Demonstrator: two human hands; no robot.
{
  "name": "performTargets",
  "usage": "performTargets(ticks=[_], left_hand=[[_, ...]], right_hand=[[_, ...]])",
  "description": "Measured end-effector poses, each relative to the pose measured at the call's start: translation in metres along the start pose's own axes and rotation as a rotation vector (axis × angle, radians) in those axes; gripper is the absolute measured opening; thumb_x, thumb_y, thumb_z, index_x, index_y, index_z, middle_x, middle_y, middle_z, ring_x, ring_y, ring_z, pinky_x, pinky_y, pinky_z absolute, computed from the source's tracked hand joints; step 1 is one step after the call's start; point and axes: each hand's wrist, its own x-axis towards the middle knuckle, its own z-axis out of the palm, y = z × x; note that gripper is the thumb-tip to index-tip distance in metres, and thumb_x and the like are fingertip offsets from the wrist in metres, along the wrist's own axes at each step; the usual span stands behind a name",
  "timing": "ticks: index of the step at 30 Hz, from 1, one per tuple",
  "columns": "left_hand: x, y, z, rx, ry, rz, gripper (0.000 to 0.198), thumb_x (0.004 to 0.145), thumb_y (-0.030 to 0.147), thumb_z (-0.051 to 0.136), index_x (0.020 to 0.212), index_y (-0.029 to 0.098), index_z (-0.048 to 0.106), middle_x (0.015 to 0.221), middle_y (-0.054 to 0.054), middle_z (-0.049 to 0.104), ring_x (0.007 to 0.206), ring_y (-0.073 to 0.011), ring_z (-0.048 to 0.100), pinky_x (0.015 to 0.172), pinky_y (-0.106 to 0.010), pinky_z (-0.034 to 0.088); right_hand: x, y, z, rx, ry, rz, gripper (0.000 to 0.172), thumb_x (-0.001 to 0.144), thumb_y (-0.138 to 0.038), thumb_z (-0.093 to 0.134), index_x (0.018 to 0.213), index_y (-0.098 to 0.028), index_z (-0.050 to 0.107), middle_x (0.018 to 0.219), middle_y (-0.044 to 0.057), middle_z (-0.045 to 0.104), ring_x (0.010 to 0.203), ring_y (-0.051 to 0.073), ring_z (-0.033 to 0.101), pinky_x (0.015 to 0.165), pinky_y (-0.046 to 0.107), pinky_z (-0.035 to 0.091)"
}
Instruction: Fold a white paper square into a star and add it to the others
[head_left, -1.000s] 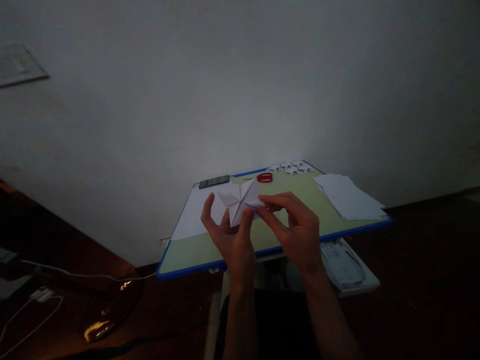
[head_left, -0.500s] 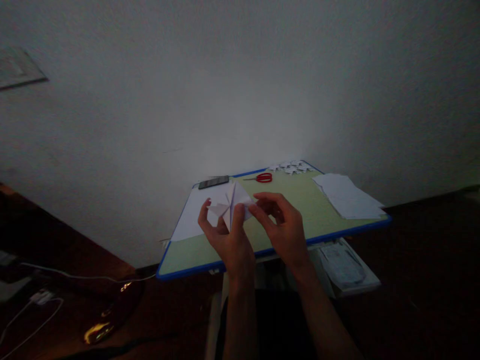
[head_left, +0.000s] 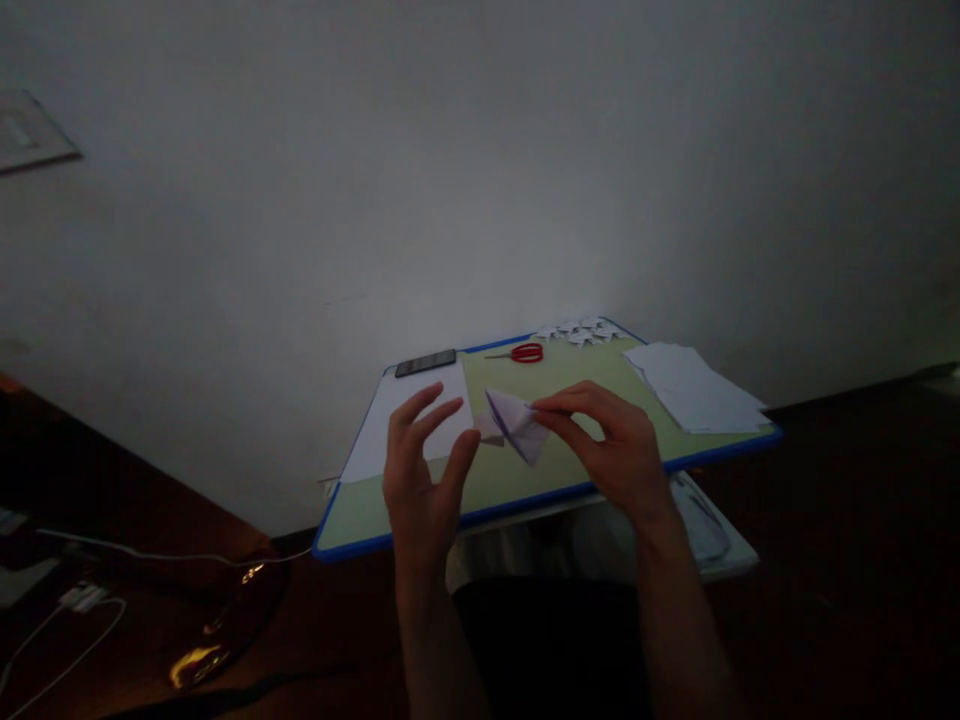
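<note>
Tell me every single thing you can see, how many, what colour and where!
Folded paper: one, white, held over the table
Table: one, green top, blue edge, middle
Scissors: one pair, red handles, table's far side
Phone-like device: one, dark, table's far left
Large sheet: at least one, white, table's left
Loose sheets: several, white, table's right
Small paper shapes: several, white, far right corner
Tray-like thing: one, pale, below table's right
Wall panel: one, pale, upper left
Cable: at least one, white, lower left
Shiny thing: one, golden, lower left
Wall: grey-looking, behind
Hands: two, bare; left hand spread open, right hand pinching the folded paper
</note>
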Motion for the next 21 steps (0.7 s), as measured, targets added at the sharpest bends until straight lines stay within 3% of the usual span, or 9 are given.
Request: performTargets(ticks=[4,9,15,21], left_hand=[[-0.002,0.014,0.002,0.103,-0.206,0.121,0.026,0.095,0.020,0.078,0.119,0.030,0.076,0.140,-0.006,0.068,0.132,-0.0253,0.064,0.111,-0.047,0.053],[-0.002,0.022,0.011,-0.025,-0.344,0.066,0.017,0.095,0.015,0.077,0.107,0.026,0.078,0.117,-0.004,0.076,0.109,-0.0188,0.072,0.096,-0.035,0.059],[-0.005,0.018,0.017,-0.147,-0.246,-0.093,0.014,0.094,0.016,0.079,0.104,0.025,0.076,0.101,-0.001,0.078,0.093,-0.0159,0.073,0.085,-0.029,0.058],[-0.008,0.017,0.027,-0.226,-0.102,-0.125,0.017,0.090,0.014,0.082,0.102,0.026,0.078,0.098,-0.001,0.078,0.091,-0.0166,0.073,0.082,-0.029,0.058]], right_hand=[[-0.003,0.000,-0.011,-0.030,-0.133,-0.008,0.016,0.096,-0.012,0.074,0.104,-0.025,0.079,0.095,0.001,0.075,0.089,0.016,0.072,0.079,0.029,0.058],[-0.003,-0.007,-0.009,0.013,-0.224,-0.005,0.018,0.097,-0.012,0.073,0.106,-0.027,0.080,0.094,0.000,0.074,0.088,0.014,0.072,0.080,0.026,0.058],[-0.002,-0.012,0.002,0.114,-0.072,0.071,0.020,0.092,-0.016,0.081,0.107,-0.029,0.080,0.092,-0.004,0.080,0.082,0.013,0.074,0.077,0.024,0.059],[-0.005,-0.011,0.013,0.214,0.080,0.158,0.012,0.087,-0.020,0.087,0.093,-0.028,0.079,0.084,-0.004,0.079,0.077,0.013,0.072,0.073,0.025,0.057]])
